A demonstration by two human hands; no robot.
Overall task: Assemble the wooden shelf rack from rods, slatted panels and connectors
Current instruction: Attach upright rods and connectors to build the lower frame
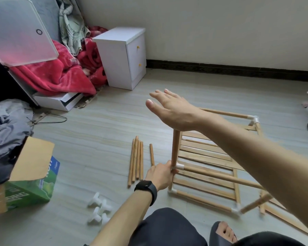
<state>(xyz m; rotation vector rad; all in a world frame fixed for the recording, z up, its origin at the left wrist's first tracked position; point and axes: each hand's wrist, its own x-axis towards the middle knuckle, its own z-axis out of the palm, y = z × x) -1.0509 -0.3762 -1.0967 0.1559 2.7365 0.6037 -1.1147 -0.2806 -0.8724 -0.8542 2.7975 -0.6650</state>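
Floor (96, 125): pale grey wood-grain planks; it carries all the parts.
Wall (203, 23): plain and off-white, across the top of the frame, with a dark skirting board (220, 69) at its foot.
Cabinet (121, 57): white, two drawers, upper centre, standing on the floor near the wall.
Blanket (60, 75): red, heaped at upper left beside the cabinet.
Cardboard box (30, 174): green print, flap open, lower left.
Rack frame (212, 176): partly built, on the floor from centre to lower right; a slatted panel (206, 153) lies within it.
Upright rod (175, 148): vertical at the frame's near-left corner, seated in a white connector (179, 166).
Loose rods (136, 160): a bundle flat on the floor, just left of the frame.
Spare connectors (100, 208): white, clustered at lower centre-left.
Left hand (160, 174): grips the corner joint at the foot of the upright rod.
Right hand (171, 107): fingers straight and spread, the heel of the palm over the top of the upright rod.
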